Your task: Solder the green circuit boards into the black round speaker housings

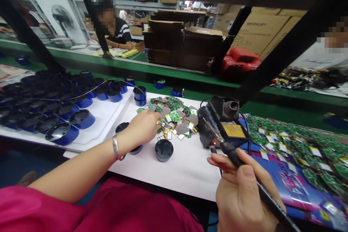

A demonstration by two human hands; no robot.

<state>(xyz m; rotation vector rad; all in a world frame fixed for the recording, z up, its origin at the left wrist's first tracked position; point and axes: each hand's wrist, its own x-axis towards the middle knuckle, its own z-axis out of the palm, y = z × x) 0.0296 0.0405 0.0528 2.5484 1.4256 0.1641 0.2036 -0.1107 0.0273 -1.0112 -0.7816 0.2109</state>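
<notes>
My right hand (239, 188) is closed around a black soldering iron (231, 150), its tip pointing up-left toward the iron stand (223, 119) with a yellow sponge. My left hand (144, 127), a metal bracelet on its wrist, reaches into a pile of small green circuit boards with silver battery cells (176, 117) on the white sheet; its fingers are curled at the pile's left edge, and what they pinch is hidden. A black round cap (164, 149) lies just in front of the pile. Another round part (127, 134) sits partly under my left wrist.
A white tray (103, 123) at left carries several blue-and-black round housings. More green boards (299, 148) cover the right side. Two blue cups (140, 95) stand behind the pile. Other people sit beyond the green conveyor (163, 70), beside stacked cardboard (176, 40).
</notes>
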